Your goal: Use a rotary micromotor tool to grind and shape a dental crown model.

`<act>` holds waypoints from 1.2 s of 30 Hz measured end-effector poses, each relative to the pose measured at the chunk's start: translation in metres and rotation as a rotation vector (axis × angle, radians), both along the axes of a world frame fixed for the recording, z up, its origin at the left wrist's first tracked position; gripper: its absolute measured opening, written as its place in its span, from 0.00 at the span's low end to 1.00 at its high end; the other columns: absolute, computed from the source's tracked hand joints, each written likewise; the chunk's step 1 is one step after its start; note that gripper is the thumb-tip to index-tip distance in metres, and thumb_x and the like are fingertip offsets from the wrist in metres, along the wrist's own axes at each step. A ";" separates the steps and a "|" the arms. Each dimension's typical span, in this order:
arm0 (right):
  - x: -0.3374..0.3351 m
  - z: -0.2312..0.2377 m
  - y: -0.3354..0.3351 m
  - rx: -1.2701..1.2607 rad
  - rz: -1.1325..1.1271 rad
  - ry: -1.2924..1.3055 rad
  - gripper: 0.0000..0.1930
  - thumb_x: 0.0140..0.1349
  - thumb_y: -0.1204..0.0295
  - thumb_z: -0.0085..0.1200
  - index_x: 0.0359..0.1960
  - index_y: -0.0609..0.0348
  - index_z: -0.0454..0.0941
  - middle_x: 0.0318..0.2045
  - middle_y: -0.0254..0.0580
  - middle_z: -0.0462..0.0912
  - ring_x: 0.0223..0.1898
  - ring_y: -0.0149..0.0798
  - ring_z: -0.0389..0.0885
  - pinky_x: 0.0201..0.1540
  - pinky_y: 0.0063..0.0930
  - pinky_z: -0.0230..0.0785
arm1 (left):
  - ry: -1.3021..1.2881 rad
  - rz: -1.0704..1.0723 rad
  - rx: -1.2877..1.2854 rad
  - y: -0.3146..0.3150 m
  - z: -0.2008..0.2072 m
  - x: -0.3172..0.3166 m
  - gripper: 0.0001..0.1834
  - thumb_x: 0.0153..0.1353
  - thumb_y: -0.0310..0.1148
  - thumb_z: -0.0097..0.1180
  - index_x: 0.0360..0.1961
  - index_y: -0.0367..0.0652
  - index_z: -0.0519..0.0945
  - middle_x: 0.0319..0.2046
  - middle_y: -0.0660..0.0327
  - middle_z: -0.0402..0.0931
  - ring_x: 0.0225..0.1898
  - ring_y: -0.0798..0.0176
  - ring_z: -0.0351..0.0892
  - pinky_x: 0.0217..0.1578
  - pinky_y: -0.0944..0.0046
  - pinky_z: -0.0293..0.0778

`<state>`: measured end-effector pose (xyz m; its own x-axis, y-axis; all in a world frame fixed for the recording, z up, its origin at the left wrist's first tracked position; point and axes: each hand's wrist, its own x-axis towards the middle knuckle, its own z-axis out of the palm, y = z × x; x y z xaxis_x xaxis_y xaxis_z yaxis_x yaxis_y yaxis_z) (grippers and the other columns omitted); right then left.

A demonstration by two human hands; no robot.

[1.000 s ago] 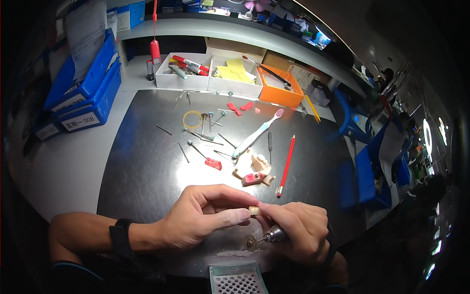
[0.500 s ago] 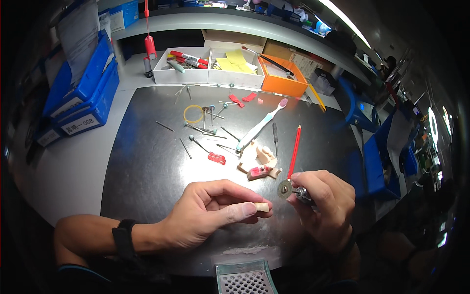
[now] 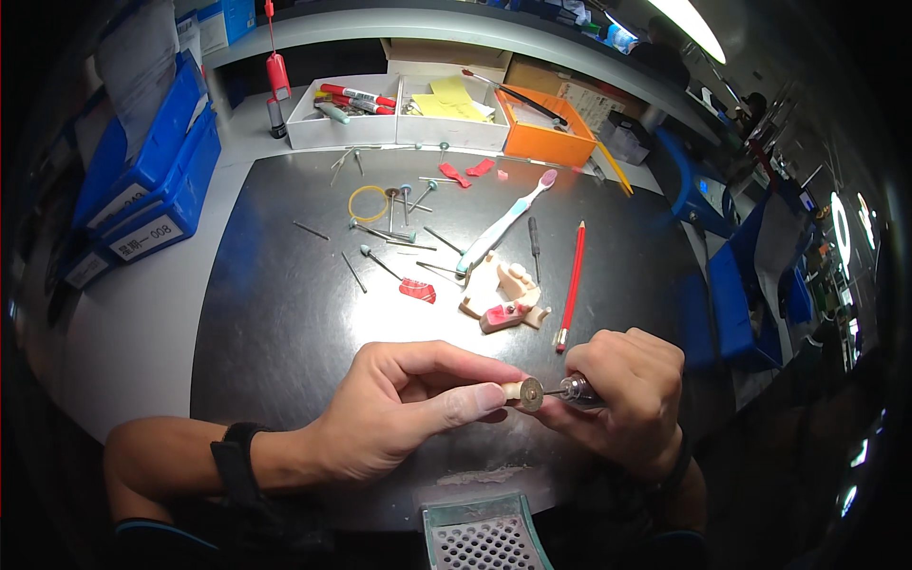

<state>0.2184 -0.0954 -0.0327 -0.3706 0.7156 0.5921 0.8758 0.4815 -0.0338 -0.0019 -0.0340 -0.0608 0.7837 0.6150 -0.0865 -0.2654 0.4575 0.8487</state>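
Left hand (image 3: 404, 404) pinches cream tooth-shaped piece (image 3: 511, 390); right hand (image 3: 632, 394) grips silver metal handpiece (image 3: 581, 389), grey disc (image 3: 531, 393) beside piece: likely grinding, wanting steadiness!

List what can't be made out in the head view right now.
All in the head view:
Cream tooth piece: partly hidden by the left hand and the disc; whether they touch is unclear.
Handpiece: rear hidden by the right hand.
Perforated tray: near end cut off by the lower edge.
Right-hand white box: contents partly covered by yellow notes.
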 end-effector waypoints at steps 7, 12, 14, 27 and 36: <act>0.000 0.001 -0.001 -0.018 -0.015 -0.012 0.24 0.46 0.52 0.71 0.16 0.51 0.67 0.12 0.33 0.66 0.12 0.38 0.67 0.17 0.32 0.57 | 0.069 0.003 0.001 -0.001 0.003 -0.001 0.12 0.65 0.22 0.57 0.49 0.29 0.80 0.48 0.44 0.80 0.50 0.57 0.82 0.54 0.60 0.79; 0.000 0.001 -0.001 -0.030 -0.015 -0.007 0.25 0.46 0.52 0.71 0.16 0.51 0.67 0.12 0.33 0.65 0.12 0.37 0.67 0.17 0.31 0.57 | 0.050 -0.004 0.019 0.000 0.004 0.000 0.13 0.66 0.25 0.58 0.50 0.33 0.81 0.45 0.53 0.83 0.46 0.65 0.82 0.52 0.66 0.78; 0.000 0.002 -0.002 -0.034 -0.022 -0.015 0.25 0.46 0.52 0.71 0.15 0.51 0.67 0.12 0.33 0.65 0.12 0.37 0.67 0.17 0.31 0.57 | 0.099 0.015 0.004 -0.001 0.005 -0.001 0.12 0.65 0.21 0.57 0.48 0.28 0.80 0.47 0.45 0.81 0.48 0.58 0.83 0.54 0.60 0.79; -0.001 0.000 -0.002 -0.041 -0.040 0.008 0.24 0.46 0.52 0.71 0.15 0.51 0.67 0.12 0.33 0.66 0.12 0.37 0.67 0.17 0.31 0.58 | 0.061 -0.001 0.031 0.000 0.002 -0.002 0.12 0.65 0.26 0.60 0.49 0.35 0.83 0.41 0.57 0.84 0.44 0.70 0.82 0.50 0.70 0.77; -0.001 0.000 -0.004 -0.079 -0.045 -0.005 0.22 0.43 0.54 0.74 0.20 0.55 0.73 0.15 0.35 0.71 0.14 0.38 0.69 0.19 0.31 0.56 | 0.076 0.007 0.044 0.000 0.002 -0.002 0.12 0.65 0.27 0.61 0.49 0.35 0.83 0.41 0.57 0.84 0.43 0.70 0.82 0.49 0.70 0.77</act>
